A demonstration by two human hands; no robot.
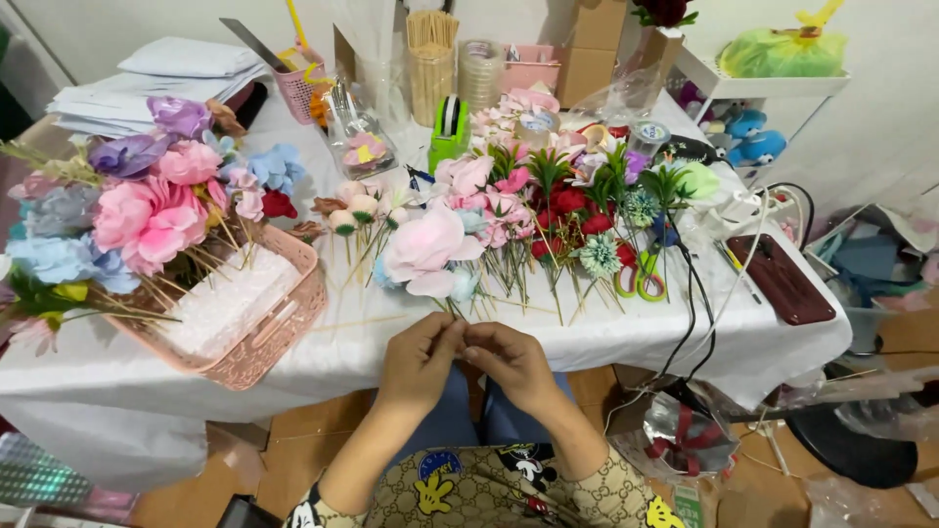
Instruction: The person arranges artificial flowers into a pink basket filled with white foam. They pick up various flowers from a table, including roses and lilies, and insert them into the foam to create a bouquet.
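Observation:
My left hand (pixel 419 360) and my right hand (pixel 509 360) meet at the table's front edge, fingertips pinched together on the thin stem of a large pink fabric flower (pixel 426 244). The flower lies on the white tablecloth (pixel 342 352) just beyond my hands, its head pointing away from me. The stem itself is mostly hidden between my fingers. Right of it lie several pink, red and teal artificial flowers on wooden sticks (pixel 548 225).
A pink basket (pixel 284 323) at left holds pink, blue and purple flowers. Green-handled scissors (pixel 641 279), a dark red case (pixel 782 279), black cables (pixel 690 313), a green tape dispenser (pixel 448 122), a jar of sticks (pixel 430 68) and stacked paper (pixel 147 88) crowd the table.

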